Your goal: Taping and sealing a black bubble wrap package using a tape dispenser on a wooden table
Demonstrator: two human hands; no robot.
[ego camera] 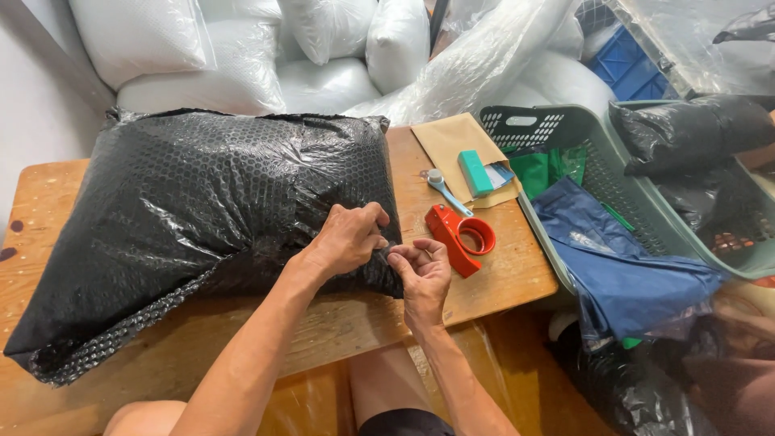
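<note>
- A wooden table (500,282) fills the lower left and middle of the view, and the things in hand lie on it.
- A big black parcel (194,218), wrapped in black bubble plastic, lies across the table and covers most of its left and middle part.
- White plastic bags (242,48) are piled behind the table, close to the far edge of the parcel.
- A green basket (565,129) stands just beside the right edge of the table, with blue cloth (622,266) inside it.
- A second green basket (747,250) on the far right holds a black bag (694,133).
- The left hand (347,238) rests on the right end of the parcel, fingers closed and pinching the plastic there.
- The right hand (420,274) is just beside it, at the parcel's lower right corner, fingers curled in a closed grip on the plastic edge.
- A brown envelope (452,145) lies near the far right corner of the table, with a small teal box (475,172) on it.
- A red tape dispenser (460,234) lies on the table near the right hand, not touching it.
- A small blue cutter (446,191) lies between the dispenser and the envelope.
</note>
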